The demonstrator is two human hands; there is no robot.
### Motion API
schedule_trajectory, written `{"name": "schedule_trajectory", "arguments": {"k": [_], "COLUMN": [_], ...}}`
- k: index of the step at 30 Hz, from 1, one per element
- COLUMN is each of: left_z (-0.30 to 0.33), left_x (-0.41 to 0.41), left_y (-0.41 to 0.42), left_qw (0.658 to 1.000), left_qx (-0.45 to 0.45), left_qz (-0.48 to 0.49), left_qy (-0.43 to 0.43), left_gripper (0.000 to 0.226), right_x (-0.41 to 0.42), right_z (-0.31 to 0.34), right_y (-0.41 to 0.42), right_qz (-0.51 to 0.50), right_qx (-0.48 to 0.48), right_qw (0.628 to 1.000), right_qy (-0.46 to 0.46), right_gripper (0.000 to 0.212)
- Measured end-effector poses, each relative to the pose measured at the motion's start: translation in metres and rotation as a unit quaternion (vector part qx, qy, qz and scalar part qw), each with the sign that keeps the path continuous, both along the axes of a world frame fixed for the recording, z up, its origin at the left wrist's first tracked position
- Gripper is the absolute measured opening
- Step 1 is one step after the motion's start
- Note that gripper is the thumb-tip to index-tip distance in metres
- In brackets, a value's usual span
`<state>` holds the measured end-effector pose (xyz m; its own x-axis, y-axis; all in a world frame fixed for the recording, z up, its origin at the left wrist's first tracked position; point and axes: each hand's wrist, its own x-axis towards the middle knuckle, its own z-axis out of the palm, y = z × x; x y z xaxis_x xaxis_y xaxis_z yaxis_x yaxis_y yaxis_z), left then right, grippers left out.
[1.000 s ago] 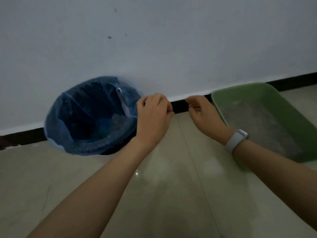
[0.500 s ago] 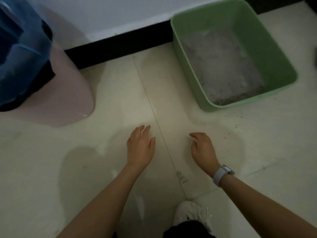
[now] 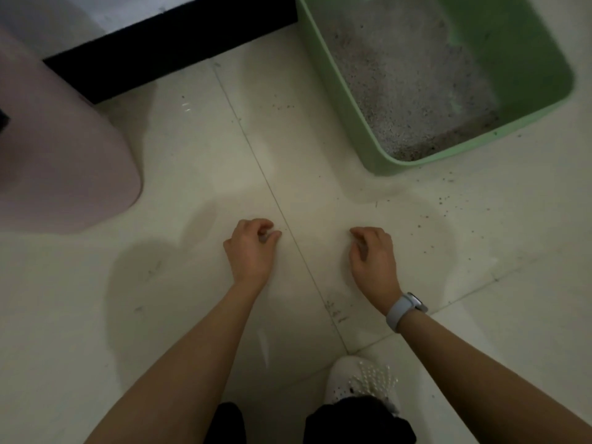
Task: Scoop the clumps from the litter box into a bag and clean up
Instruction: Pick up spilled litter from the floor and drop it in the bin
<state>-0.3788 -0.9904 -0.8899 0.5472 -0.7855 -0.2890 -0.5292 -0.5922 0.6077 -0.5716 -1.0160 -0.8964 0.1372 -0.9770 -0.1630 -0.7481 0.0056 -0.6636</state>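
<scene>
Green litter box [image 3: 474, 145] sits upper right, grey litter inside, stray granules [image 3: 445, 200] scattered on the tile just below it. Left hand [image 3: 251, 251] and right hand [image 3: 373, 256] hover mid-frame, fingers loosely curled, seemingly holding nothing, perhaps readying for cleanup.

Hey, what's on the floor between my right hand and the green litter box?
In the head view, only floor tile lies between the right hand and the litter box, with a few scattered litter grains off to the right.

Pale wristband [image 3: 404, 310], white beaded shoe [image 3: 365, 384], dark trousers [image 3: 355, 423]
</scene>
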Motion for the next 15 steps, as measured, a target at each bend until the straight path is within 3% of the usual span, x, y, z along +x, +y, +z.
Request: {"name": "schedule_trajectory", "arguments": {"k": [5,15], "left_z": [-0.004,-0.01], "left_x": [-0.003,-0.002], "left_y": [-0.001,-0.003], "left_qw": [0.999,0.998], "left_qx": [-0.021,-0.015], "left_qz": [-0.005,-0.041], "left_qy": [-0.03,-0.055], "left_gripper": [0.014,0.009], "right_x": [-0.009,-0.028], "right_z": [0.008,-0.008], "right_y": [0.002,0.028], "right_qz": [-0.035,0.072], "right_qx": [0.009,-0.047], "right_qw": [0.998,0.995], "right_qy": [-0.056,0.05], "right_gripper": [0.027,0.029]}}
